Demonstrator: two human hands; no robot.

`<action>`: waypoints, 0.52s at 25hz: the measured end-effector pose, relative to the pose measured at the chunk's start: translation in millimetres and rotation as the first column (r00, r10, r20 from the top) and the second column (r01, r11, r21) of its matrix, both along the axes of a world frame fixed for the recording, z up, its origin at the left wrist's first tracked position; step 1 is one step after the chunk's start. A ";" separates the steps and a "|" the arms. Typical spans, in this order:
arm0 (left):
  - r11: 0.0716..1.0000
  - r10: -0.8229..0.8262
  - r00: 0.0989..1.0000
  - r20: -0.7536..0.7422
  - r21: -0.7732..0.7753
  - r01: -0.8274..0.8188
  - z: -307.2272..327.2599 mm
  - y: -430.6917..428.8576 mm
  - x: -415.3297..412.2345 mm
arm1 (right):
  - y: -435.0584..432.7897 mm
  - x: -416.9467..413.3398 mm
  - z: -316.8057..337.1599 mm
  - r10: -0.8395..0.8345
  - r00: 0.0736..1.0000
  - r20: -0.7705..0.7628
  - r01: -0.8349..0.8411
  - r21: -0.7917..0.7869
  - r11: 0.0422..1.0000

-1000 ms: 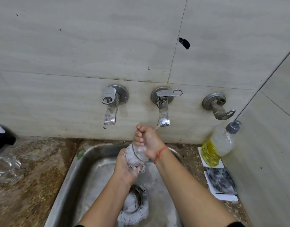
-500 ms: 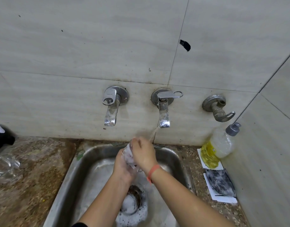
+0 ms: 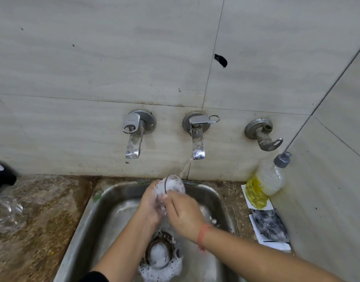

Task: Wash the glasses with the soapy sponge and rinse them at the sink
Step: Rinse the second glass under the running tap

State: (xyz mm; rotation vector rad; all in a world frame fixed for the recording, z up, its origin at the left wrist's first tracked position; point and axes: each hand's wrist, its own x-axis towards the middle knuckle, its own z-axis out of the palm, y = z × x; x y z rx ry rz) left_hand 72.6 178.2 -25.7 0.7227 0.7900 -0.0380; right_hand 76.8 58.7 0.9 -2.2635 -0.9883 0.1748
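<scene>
A soapy clear glass (image 3: 172,187) is tilted over the steel sink (image 3: 105,202), its foamy mouth turned up toward the thin stream from the middle tap (image 3: 197,139). My left hand (image 3: 149,204) grips the glass from the left. My right hand (image 3: 184,212) wraps its lower side, fingers against the glass. Another clear glass (image 3: 5,212) lies on the counter at the far left. No sponge shows.
Foam covers the drain (image 3: 160,255) below my wrists. A left tap (image 3: 133,135) and a right valve (image 3: 263,134) stick out of the tiled wall. A yellow dish-soap bottle (image 3: 265,182) leans in the right corner above a dark pad (image 3: 269,224). A black object (image 3: 2,178) sits far left.
The glass has turned so its foamy mouth faces up under the stream. My right hand slid from the top of the glass down to its lower side.
</scene>
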 end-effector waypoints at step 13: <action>0.986 0.047 0.986 0.162 -0.167 -0.020 6.8 -3.7 -11.3 | -6.1 6.5 6.4 0.013 1.000 0.021 -0.013 -0.009 1.000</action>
